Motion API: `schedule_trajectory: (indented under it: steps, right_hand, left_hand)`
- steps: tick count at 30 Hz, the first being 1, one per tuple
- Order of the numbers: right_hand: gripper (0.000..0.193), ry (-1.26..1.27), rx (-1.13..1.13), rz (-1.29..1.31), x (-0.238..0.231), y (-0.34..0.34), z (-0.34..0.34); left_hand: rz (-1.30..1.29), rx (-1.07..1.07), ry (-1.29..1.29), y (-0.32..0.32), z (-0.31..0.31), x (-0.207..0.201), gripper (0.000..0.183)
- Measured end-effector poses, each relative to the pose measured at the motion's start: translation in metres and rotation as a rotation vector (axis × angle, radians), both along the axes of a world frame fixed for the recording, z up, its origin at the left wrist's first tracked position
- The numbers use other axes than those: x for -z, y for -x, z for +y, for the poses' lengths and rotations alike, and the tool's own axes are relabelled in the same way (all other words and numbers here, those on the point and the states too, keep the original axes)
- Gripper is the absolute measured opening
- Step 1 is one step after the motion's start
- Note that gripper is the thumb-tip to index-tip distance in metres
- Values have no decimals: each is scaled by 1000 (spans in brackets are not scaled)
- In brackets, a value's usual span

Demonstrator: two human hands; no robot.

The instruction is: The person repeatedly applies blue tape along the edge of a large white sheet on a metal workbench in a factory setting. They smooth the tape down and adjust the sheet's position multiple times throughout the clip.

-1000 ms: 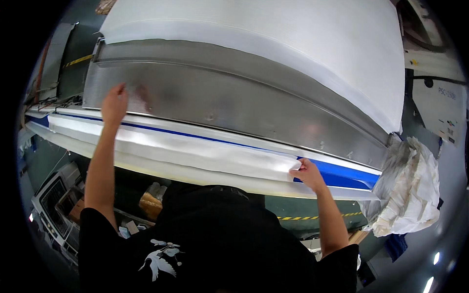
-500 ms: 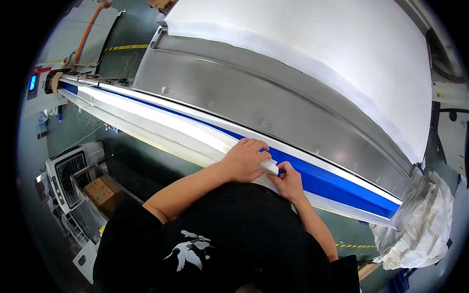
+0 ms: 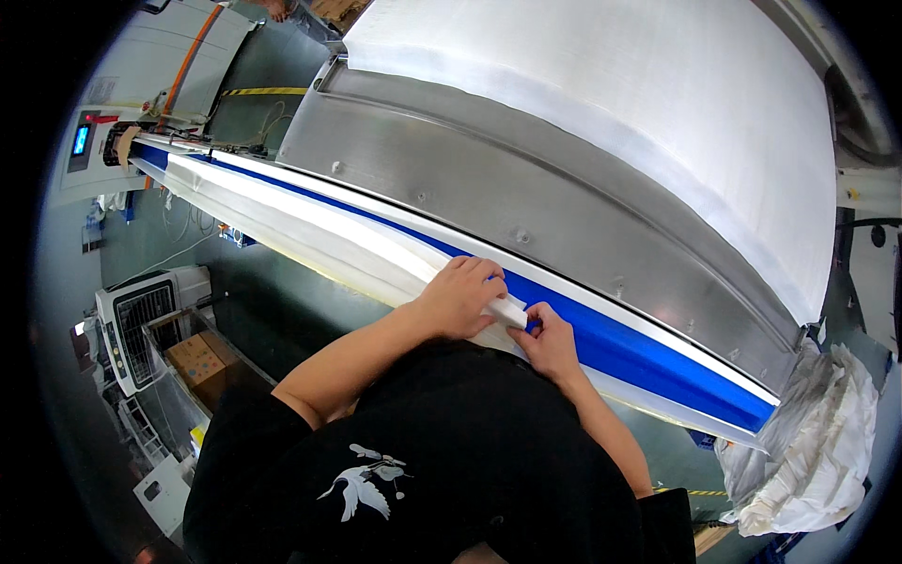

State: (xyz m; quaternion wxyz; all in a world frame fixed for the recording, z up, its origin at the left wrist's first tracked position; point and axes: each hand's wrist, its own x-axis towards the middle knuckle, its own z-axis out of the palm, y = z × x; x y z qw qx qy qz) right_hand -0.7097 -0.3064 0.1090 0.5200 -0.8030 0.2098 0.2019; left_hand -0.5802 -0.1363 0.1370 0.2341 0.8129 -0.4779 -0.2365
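A long strip of white cloth (image 3: 352, 246) runs along a bright blue strip (image 3: 648, 367) on the near side of the machine. My left hand (image 3: 460, 299) is closed round the cloth, fingers over its top, where the cloth is gathered into a narrow folded roll (image 3: 508, 314). Just to the right, my right hand (image 3: 548, 340) is closed in a pinch at the roll's end, thumb and forefinger by its lower corner. Beyond my right hand the blue surface lies uncovered. The inner sides of both hands are hidden.
Behind the blue strip lies a grey metal plate (image 3: 451, 179), with a wide white sheet (image 3: 601, 75) over its far part. Bunched white cloth (image 3: 803, 451) hangs at the right end. A cardboard box (image 3: 200, 365) and a white appliance (image 3: 150, 324) stand lower left.
Both hands have shifted slightly left along the blue strip, still closed on the white cloth. The whole view has turned a little.
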Motion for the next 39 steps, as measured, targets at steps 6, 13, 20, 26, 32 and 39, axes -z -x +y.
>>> schedule_trajectory:
  steps: [6, 13, 20, 26, 32, 39]
  right_hand:
    - [29, -6, 1, -2, 4, 2, 2]
    - [28, 1, -21, -13, 5, 0, 1]
    - [29, -13, -18, -15, 5, 2, -1]
    - [48, -70, -102, -126, -8, -9, -20]
    - [58, -931, 179, -126, 7, -66, -26]
    - [77, -1432, 144, 517, 49, -97, 28]
  left_hand:
    - [8, 21, -22, -2, 1, 4, 28]
    - [-33, -8, -14, 2, 0, -1, 30]
    - [-2, 12, -32, 2, -2, 1, 33]
    - [-116, 8, -50, 5, 2, -4, 18]
    - [-79, 11, -28, 6, 4, -18, 10]
    - [-22, 42, 75, 16, -12, -22, 18]
